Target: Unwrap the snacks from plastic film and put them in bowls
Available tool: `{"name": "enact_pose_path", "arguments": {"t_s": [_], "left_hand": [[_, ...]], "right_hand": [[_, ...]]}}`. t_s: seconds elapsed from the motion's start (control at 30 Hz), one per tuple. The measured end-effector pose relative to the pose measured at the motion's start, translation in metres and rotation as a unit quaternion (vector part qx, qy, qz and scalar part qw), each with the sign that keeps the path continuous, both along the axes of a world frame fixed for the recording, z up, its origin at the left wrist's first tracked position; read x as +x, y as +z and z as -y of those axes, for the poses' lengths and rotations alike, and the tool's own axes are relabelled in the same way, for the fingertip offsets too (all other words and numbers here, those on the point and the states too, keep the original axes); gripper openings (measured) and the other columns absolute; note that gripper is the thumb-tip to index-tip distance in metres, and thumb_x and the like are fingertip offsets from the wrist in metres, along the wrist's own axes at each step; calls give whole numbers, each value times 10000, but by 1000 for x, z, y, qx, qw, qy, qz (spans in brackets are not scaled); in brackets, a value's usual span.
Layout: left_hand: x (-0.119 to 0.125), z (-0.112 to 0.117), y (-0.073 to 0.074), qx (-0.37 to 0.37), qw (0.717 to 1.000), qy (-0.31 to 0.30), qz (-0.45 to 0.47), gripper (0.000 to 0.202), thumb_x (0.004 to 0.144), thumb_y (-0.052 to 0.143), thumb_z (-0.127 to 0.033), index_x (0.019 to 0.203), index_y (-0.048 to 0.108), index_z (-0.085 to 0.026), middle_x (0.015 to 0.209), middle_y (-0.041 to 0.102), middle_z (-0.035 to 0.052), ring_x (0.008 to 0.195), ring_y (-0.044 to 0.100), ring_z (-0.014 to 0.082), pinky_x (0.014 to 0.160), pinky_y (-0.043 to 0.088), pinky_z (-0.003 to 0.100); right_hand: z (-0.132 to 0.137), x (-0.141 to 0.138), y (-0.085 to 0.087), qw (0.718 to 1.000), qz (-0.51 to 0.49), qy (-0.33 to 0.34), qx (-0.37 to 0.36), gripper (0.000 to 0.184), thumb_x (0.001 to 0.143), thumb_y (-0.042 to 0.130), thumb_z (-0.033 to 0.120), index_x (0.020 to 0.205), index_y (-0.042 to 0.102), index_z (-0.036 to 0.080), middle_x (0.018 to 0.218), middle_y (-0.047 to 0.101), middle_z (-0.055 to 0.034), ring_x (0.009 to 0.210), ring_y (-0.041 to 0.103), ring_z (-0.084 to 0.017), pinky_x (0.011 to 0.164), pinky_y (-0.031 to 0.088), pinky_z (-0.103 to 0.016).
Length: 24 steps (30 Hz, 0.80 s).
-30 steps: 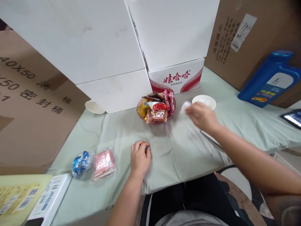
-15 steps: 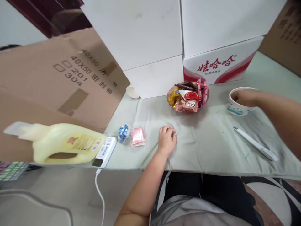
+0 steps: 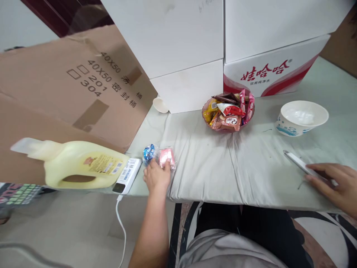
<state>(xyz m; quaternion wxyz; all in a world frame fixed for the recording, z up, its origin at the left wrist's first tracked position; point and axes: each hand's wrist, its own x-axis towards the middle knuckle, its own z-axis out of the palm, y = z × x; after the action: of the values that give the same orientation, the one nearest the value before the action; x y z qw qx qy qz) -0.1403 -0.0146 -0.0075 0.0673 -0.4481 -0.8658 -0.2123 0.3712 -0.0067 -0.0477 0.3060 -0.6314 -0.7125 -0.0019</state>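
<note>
Left hand [image 3: 156, 175] has moved left off the bare cloth and its fingers now touch the pink packet [image 3: 166, 156], beside the blue packet [image 3: 148, 152]. Right hand [image 3: 333, 182] has left the white bowl [image 3: 302, 118] and now rests on the white pen-like tool [image 3: 299, 163] near the table edge.

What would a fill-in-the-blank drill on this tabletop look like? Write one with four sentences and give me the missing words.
1. The left hand touches the ____ snack packet.
2. The fingers of the right hand rest on a white ____.
3. Wrapped snacks fill the pink ____ by the white boxes.
4. The jug lying on its side is ____ in colour.

Missing words: pink; pen; bowl; yellow
</note>
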Motion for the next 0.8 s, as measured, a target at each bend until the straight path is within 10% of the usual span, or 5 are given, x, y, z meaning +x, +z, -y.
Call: {"name": "enact_pose_path", "arguments": {"t_s": [0.2, 0.43, 0.6, 0.8], "left_hand": [[35, -4, -12, 70, 984, -165, 4, 386, 834, 593, -292, 1179, 593, -118, 1077, 646, 182, 1031, 598, 339, 909, 487, 502], [132, 10, -22, 141, 798, -585, -34, 245, 849, 546, -61, 987, 675, -218, 1103, 680, 52, 1112, 556, 236, 959, 485, 399], [131, 9, -23, 156, 783, -602, 31, 173, 846, 605, -94, 983, 653, -188, 1071, 700, 63, 1134, 571, 238, 969, 506, 416], [128, 9, -28, 206, 790, -577, 7, 213, 856, 528, -31, 931, 639, -197, 1075, 663, 73, 1098, 598, 215, 936, 533, 385]], "right_hand": [[18, -25, -8, 991, 92, -19, 96, 292, 880, 439, 510, 1026, 626, 340, 902, 715, -131, 859, 650, -335, 785, 499, -470], [20, -16, -7, 988, 125, 15, 86, 262, 931, 461, 311, 1030, 656, 168, 939, 709, -112, 907, 631, -272, 837, 496, -400], [24, -52, 8, 994, 24, 50, 93, 193, 928, 494, 224, 1046, 645, 196, 970, 687, -100, 930, 627, -243, 823, 514, -379], [5, -152, 31, 961, -44, 263, 77, 288, 922, 468, 110, 1153, 609, 207, 1062, 661, -93, 937, 583, -219, 821, 511, -366]]}}
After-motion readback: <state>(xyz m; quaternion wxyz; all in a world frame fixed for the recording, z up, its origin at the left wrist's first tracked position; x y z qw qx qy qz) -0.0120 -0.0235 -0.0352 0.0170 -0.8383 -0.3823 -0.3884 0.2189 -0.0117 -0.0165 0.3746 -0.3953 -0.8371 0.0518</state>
